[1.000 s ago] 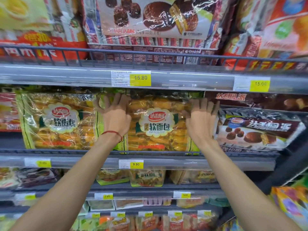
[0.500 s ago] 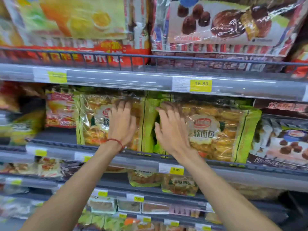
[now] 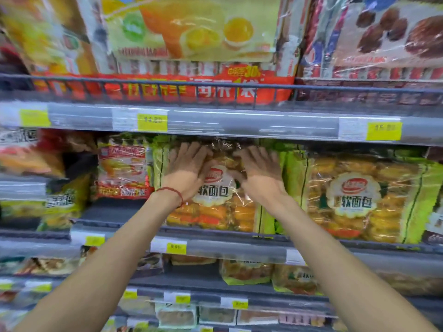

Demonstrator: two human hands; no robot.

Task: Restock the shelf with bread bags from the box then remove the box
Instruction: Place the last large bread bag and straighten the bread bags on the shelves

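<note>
a bag [image 3: 217, 213] is seated on the shelf [image 3: 239, 250], pressed by the flat left hand [image 3: 189, 171] and right hand [image 3: 261, 179]; release seems needed next.

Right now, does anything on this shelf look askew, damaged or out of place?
Nothing clearly. The bread bag under the left hand and right hand stands upright. A green bag far left sits lower, too blurred to judge.

I see bright, even light; glare streaks the price strip [image 3: 251, 124], shadow sits just below it, and blur smears the packs [image 3: 31, 156] toward its left end.
</note>
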